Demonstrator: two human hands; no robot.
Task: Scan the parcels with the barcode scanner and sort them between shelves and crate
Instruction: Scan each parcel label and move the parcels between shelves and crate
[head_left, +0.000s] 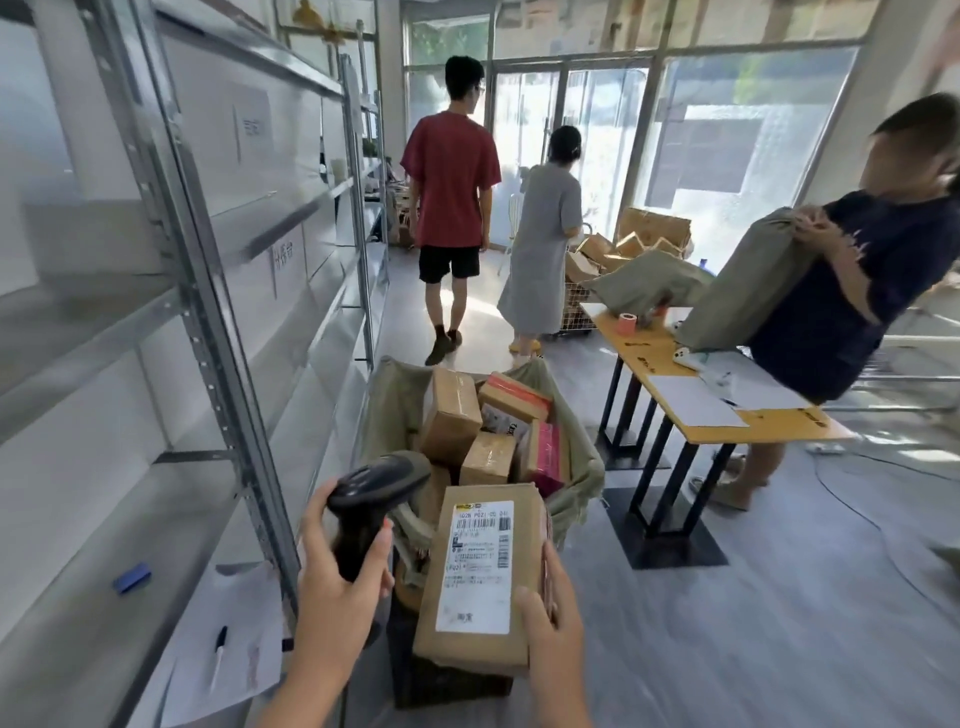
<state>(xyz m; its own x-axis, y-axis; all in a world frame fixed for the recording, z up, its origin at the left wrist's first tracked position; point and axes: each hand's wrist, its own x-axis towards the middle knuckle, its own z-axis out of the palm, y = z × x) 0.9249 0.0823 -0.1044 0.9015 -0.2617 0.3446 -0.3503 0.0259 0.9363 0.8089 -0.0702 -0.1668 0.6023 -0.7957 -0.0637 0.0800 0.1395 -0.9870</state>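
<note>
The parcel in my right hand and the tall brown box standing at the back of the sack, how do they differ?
The held parcel is flat, gripped by the right hand, its white shipping label facing up. The tall brown box is blockier, stands on end among other parcels in the sack, untouched, showing only a small label. Both are taped brown cardboard.

Bright daylight pours through tall glass windows (737, 140) and doors (566, 130) at the far end onto a grey floor (779, 597), with a yellow-topped worktop (691, 415) on black legs at right.
</note>
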